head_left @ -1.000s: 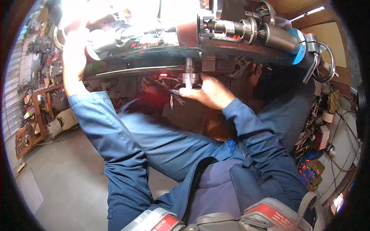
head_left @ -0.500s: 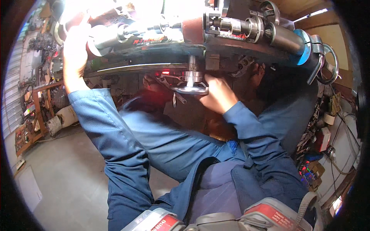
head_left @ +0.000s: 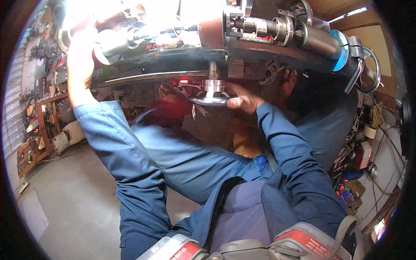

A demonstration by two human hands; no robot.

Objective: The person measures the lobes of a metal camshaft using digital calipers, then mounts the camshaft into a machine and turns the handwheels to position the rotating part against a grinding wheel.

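Note:
A long metal machine bench (head_left: 182, 58) spans the top of the view. Under its front edge hangs a shiny handwheel (head_left: 208, 101) on a short spindle (head_left: 212, 71). My right hand (head_left: 245, 99) grips the right side of its rim, thumb in front, other fingers partly hidden behind. My left hand (head_left: 80, 63) reaches up to the machine's left end, against a steel cylinder (head_left: 110, 45); glare washes out its fingers, so I cannot tell how they are closed. Between the machine's steel holders lies a steel shaft with raised collars (head_left: 262, 27).
At the right end, a blue-ringed steel cylinder (head_left: 323, 43) carries a curved handle (head_left: 372, 71). Several spanners (head_left: 193, 102) hang below the bench. A wooden rack with parts (head_left: 43, 125) stands left, cables and boxes (head_left: 364, 156) right. My legs are bent under the bench.
My right hand has shifted on the handwheel's rim, from knuckles up to thumb in front. The left hand stays at the machine's left end. The whole view has shifted slightly.

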